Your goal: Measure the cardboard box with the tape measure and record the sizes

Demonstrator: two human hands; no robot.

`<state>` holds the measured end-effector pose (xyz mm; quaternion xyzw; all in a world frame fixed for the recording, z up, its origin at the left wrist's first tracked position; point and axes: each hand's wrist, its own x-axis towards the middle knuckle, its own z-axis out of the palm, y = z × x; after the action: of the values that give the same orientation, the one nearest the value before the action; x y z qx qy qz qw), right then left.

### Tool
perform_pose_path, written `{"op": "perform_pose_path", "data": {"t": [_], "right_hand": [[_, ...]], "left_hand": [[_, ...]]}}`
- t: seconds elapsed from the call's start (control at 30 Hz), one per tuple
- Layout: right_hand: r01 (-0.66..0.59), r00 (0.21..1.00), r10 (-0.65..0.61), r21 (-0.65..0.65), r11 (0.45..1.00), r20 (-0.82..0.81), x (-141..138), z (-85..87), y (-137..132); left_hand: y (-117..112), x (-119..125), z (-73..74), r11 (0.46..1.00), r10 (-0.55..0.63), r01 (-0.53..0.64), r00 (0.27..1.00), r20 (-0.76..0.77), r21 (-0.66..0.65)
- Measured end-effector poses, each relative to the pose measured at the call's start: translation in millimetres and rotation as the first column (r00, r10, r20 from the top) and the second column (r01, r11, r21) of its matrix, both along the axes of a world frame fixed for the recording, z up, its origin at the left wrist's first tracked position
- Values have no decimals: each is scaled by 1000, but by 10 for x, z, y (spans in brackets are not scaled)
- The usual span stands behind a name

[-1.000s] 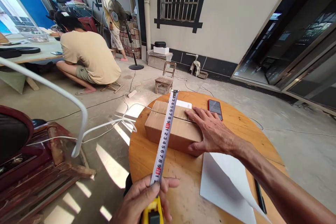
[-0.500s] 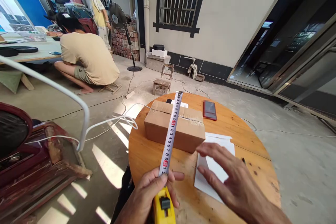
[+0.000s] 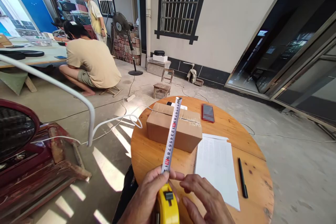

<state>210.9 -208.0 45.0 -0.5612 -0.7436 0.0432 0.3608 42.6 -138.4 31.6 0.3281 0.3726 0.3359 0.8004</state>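
Note:
My left hand (image 3: 145,197) grips a yellow tape measure (image 3: 168,208) at the near edge of the round wooden table (image 3: 252,161). Its white blade (image 3: 172,134) sticks out away from me, over a taped cardboard box (image 3: 174,129) in the table's middle. My right hand (image 3: 207,201) is beside the tape case, fingers curled loosely, fingertips touching the left hand near the blade's base. It holds nothing that I can see.
A white sheet of paper (image 3: 217,164) and a black pen (image 3: 243,177) lie right of the box. A phone (image 3: 208,112) and a white device (image 3: 181,106) lie behind it. A person in beige (image 3: 91,64) crouches at far left; another person stands beyond. A red fan (image 3: 15,133) stands at my left.
My right hand left the box top, swept back over the paper and came in beside the tape case. The pen has come into view. The blade stays extended over the box.

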Motion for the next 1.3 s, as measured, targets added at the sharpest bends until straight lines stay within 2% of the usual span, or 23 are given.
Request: {"op": "perform_pose_path", "data": {"t": [0.07,0.17,0.3,0.37,0.53,0.63,0.7,0.8,0.97,1.1,1.2,1.3], "right_hand": [[20,1000,-20,-5,1000,12,71,8,30],[39,999,-38,-75,996,17,268,137,192],[181,982,-175,-90,979,73,575,361,573],[197,969,-182,-79,977,165,666,442,786],[117,874,-24,-162,980,485,636,608,1341],[77,814,81,-245,966,575,611,676,1632],[61,801,130,-296,953,585,635,693,1749],[34,801,163,-315,948,576,684,701,1783],[-67,793,240,-311,948,560,707,746,1632],[-158,756,352,-368,916,553,726,782,1514],[-157,744,362,-379,912,561,740,801,1436],[-139,775,336,-374,917,535,741,807,1332]], "left_hand": [[32,-54,3,1000,-29,29,1000,-5,-6],[115,-181,6,998,-61,63,996,-65,29],[242,-372,60,990,-115,127,980,-162,66],[289,-444,108,989,-120,136,973,-196,66],[353,-540,183,987,-101,129,964,-246,98],[395,-603,206,981,-152,176,956,-253,78],[438,-669,231,975,-190,212,948,-254,64],[507,-779,282,969,-215,239,940,-265,61],[561,-914,359,975,-205,220,931,-302,14],[549,-1041,410,951,-293,309,887,-356,-10],[539,-1148,444,935,-336,352,849,-408,-38],[534,-1222,470,938,-324,345,830,-454,-38]]}}
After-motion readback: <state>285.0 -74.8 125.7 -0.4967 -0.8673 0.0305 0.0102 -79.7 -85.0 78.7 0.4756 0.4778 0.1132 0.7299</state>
